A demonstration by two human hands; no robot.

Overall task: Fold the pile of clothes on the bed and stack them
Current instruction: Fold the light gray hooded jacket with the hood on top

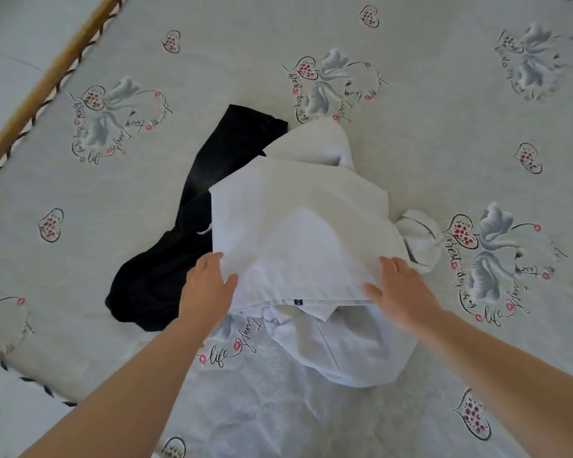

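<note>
Two hands work the white shirt (298, 233) mid-bed, beside a black garment (186, 226): left hand (209, 285) and right hand (401, 289) pinch its near edge between fingers and thumb. Keep that edge taut and level, I'd say, so the fold lands square.

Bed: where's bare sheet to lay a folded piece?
Free: the sheet right of the white garment, the far strip beyond it, and left of the black garment up to the wooden edge. Crowded: centre, where both hands, left and right, grip the white garment.
</note>
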